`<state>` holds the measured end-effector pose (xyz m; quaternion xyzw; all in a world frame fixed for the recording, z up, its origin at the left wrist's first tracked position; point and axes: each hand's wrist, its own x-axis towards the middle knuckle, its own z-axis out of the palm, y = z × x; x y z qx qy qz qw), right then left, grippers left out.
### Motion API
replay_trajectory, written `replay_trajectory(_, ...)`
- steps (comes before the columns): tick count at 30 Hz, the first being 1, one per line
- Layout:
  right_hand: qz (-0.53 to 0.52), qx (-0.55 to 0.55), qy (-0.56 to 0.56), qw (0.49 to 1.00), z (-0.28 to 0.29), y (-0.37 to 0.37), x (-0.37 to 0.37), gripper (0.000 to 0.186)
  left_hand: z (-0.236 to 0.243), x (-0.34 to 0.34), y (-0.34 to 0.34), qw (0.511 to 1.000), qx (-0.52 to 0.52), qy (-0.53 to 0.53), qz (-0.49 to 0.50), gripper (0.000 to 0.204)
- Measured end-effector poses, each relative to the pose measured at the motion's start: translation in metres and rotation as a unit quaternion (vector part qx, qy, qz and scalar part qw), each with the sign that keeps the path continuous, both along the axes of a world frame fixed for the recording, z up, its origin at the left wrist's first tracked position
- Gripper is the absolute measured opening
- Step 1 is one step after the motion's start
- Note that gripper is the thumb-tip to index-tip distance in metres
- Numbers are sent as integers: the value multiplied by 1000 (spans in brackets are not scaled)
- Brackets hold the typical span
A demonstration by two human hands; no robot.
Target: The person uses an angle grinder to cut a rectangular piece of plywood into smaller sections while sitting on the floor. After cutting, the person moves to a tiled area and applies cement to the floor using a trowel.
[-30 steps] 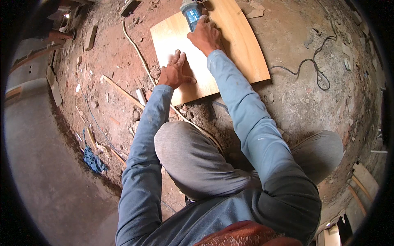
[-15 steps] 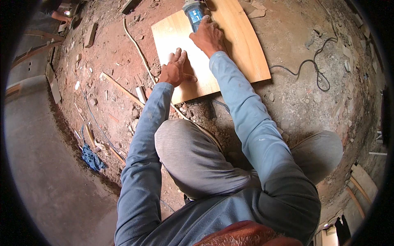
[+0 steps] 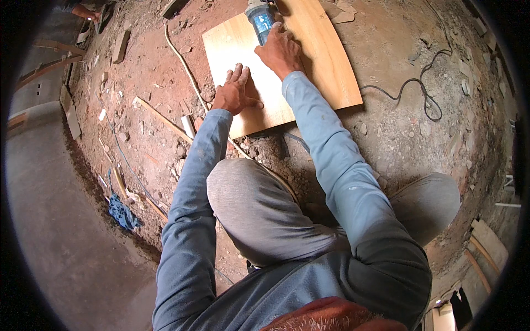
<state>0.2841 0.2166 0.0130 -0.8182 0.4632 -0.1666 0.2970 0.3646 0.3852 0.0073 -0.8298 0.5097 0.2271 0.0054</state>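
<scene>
A pale plywood board (image 3: 326,71) with a curved right edge lies on the ground in front of me. My left hand (image 3: 233,92) presses flat on its left part, fingers stretched out, holding nothing. Farther up the board, my right hand (image 3: 280,51) is wrapped round the rear of a blue angle grinder (image 3: 261,23) with a grey head. The front of the grinder is partly cut off by the upper edge of the picture, and I cannot make out its disc. Both hands are apart from each other on the board.
A black cable (image 3: 411,83) curls over the rubble-strewn dirt floor at right. To the left lie a pale hose (image 3: 179,55), a wooden strip (image 3: 163,118) and a blue rag (image 3: 122,212). Another person's hand (image 3: 83,12) shows at the far upper left.
My hands and the grinder stay almost in place, and the whole view shifts very slightly. At the upper left, the other person's arm has moved upward.
</scene>
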Motion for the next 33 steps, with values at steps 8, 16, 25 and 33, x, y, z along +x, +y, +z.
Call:
replay_trajectory(8,-5,-34,9,999,-2,3,-6,83,-1,1,-1,1000,-5,3,-2,131)
replay_trajectory(16,-9,-31,12,999,-3,5,-9,79,0,-1,-2,1000,-3,6,0,130)
replay_trajectory(25,-8,-14,3,1000,-3,10,-16,78,-4,1,-1,1000,-11,13,6,131)
replay_trajectory(33,17,102,-52,993,0,10,-18,90,-5,1,-2,1000,-4,12,7,132)
